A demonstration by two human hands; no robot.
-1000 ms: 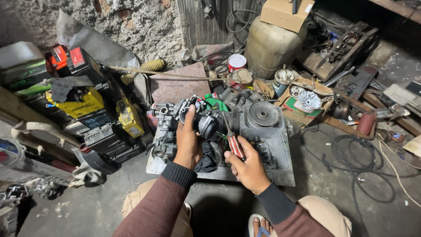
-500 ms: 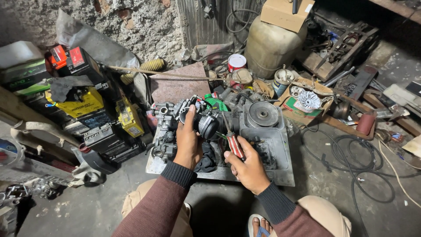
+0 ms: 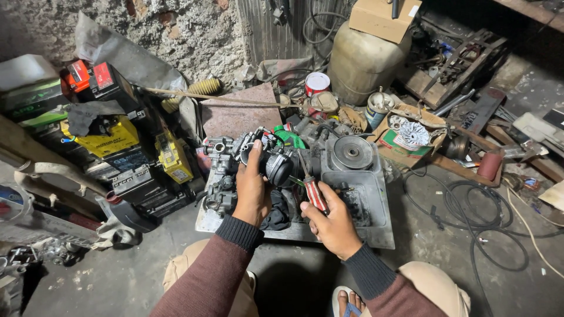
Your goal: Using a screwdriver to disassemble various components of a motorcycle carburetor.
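Red-handled screwdriver (image 3: 314,194), yellow battery (image 3: 108,136)

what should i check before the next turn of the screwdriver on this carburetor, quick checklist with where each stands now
1. Left hand steadying the carburetor: ok, its fingers wrap the dark body.
2. Right hand gripping the screwdriver: ok, closed on the red and black handle.
3. Tip seated in a screw head: cannot tell, the shaft ends against the body and the tip is too small to see.
4. Support underneath: ok, the work sits over the metal tray.
5. Dark rag clear of the tool: ok, it lies below the carburetor.
6. Loose cable out of the way: ok, it lies on the floor, right of the tray.
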